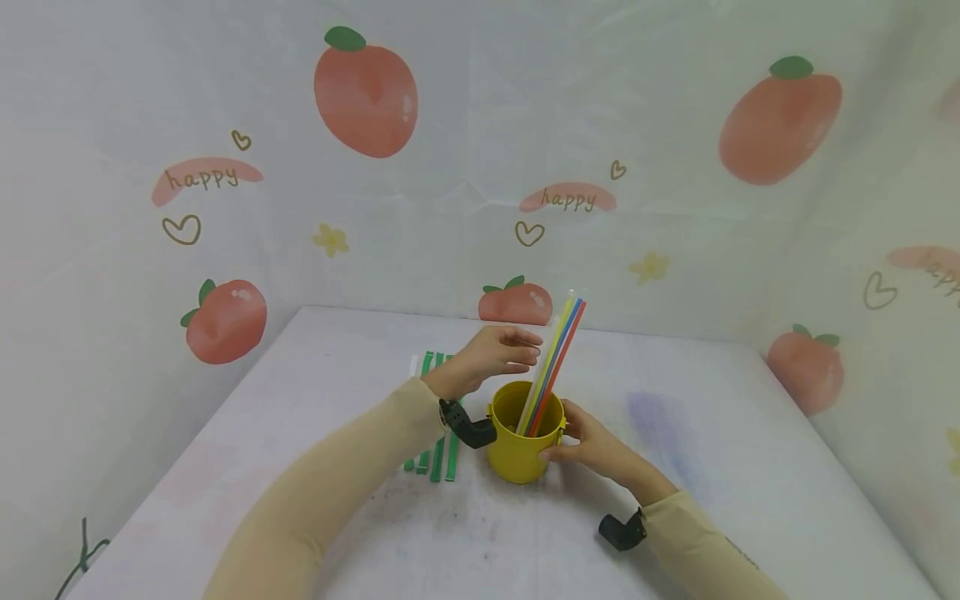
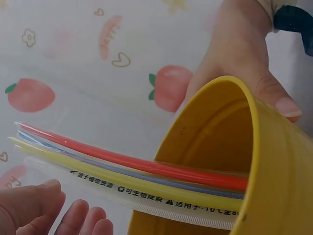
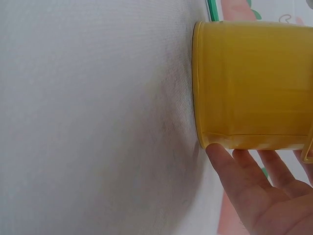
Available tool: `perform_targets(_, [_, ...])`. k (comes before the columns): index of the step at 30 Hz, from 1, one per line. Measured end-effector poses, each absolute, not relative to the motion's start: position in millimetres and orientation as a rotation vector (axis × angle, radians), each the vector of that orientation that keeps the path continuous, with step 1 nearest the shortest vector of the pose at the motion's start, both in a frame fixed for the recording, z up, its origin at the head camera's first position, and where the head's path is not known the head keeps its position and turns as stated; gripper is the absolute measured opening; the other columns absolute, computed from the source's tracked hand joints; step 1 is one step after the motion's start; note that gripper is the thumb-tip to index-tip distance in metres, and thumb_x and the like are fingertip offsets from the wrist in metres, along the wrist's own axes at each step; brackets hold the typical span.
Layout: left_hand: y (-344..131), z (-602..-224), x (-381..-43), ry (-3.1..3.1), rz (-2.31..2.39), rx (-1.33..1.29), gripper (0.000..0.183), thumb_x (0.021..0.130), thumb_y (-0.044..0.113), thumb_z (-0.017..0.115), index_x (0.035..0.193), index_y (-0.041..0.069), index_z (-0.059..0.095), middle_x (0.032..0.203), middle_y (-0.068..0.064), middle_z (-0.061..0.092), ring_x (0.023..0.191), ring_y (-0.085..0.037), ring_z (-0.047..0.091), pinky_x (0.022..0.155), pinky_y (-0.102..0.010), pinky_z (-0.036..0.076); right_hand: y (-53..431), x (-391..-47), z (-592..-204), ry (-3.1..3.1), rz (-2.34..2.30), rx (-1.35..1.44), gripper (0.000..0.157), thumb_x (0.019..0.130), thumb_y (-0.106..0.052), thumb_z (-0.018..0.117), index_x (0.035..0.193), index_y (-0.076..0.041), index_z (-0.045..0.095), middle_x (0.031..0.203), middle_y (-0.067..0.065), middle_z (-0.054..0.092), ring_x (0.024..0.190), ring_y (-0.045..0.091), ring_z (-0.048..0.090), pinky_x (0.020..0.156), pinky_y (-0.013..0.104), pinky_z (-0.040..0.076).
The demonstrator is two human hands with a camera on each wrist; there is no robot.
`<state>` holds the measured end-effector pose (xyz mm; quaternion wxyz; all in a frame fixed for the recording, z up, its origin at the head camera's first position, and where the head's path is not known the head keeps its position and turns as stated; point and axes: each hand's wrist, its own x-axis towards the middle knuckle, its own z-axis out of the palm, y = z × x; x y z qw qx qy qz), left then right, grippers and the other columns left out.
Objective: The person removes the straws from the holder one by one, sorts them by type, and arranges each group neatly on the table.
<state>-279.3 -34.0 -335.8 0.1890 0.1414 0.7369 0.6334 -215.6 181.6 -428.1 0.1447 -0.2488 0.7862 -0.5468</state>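
A small yellow bucket (image 1: 517, 461) stands upright on the table. Several long drinking straws (image 1: 557, 358) in clear printed wrapping lean out of it; red, blue and yellow ones show. My left hand (image 1: 491, 357) hovers just left of the straws with fingers loosely bent, holding nothing; in the left wrist view a small gap seems to separate the fingertips from the wrapping. On the bucket's right side, my right hand (image 1: 600, 446) holds it, thumb in front and fingers toward the back. The right wrist view shows those fingers (image 3: 234, 176) against the bucket's wall.
Several green-and-white strips (image 1: 437, 465) lie side by side left of the bucket, partly hidden by my left forearm. The white table (image 1: 675, 533) meets a fruit-printed curtain (image 1: 450, 250) at the back and sides. Each wrist wears a black camera mount (image 1: 468, 427).
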Motion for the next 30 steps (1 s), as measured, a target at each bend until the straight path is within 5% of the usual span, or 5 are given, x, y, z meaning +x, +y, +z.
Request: perform_targets(30, [-25.8, -343.4, -281.8, 2.105, 1.624, 0.416, 0.036, 0.091, 0.012, 0.065, 0.126, 0.002, 0.061, 0.116, -0.011, 0.068, 0.109, -0.020, 0.063, 0.102, -0.040, 0.048, 181.7, -215.1, -427.5, 2.261, -1.569, -0.701, 0.072, 0.085, -0.019, 0.075, 0.143, -0.001, 0.036, 0.144, 0.019, 0.043, 0.132, 0.047, 0.041, 0.107, 0.065, 0.032])
